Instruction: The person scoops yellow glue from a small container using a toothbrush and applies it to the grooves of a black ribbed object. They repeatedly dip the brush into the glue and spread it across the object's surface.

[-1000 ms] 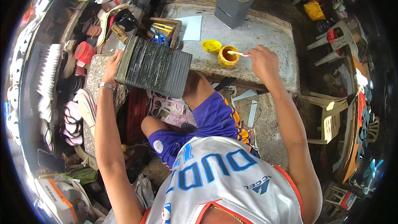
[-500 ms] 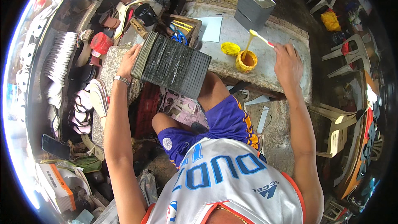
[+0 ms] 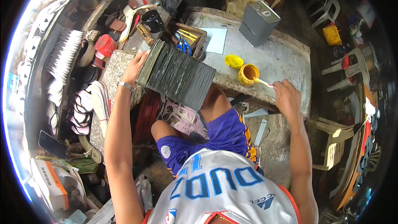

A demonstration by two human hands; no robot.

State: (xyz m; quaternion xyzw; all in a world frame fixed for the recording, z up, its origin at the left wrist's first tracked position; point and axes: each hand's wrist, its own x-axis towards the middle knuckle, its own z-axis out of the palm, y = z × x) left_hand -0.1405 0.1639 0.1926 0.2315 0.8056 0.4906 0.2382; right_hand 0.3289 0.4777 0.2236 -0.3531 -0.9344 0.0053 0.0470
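My left hand [image 3: 134, 67] is closed on the near-left end of a thick stack of dark grey, flat rubber-like pieces [image 3: 178, 74], tilted above my lap. Streaks of a shiny coat mark the stack's upward side. In my right hand [image 3: 289, 97] a slim brush [image 3: 264, 83] with a white and red handle is pinched between the fingers. The brush's far end dips over the rim into a yellow jar [image 3: 248, 75] of amber, glue-like stuff; its tip is hidden inside. Beside the jar lies a yellow lid [image 3: 234, 61].
On the worn table [image 3: 286, 58] stand a grey metal can [image 3: 259, 23] and a white sheet [image 3: 215, 40]. A wooden tray [image 3: 199, 43] holds blue scissors [image 3: 183, 45]. A black mug [image 3: 153, 20] is behind the stack. Sandals and soles crowd the left shelves; plastic chairs [image 3: 331, 141] stand right.
My right hand has moved down, bringing the brush from above the jar, where amber stuff trailed off it, into the jar's mouth. My left hand still holds the stack.
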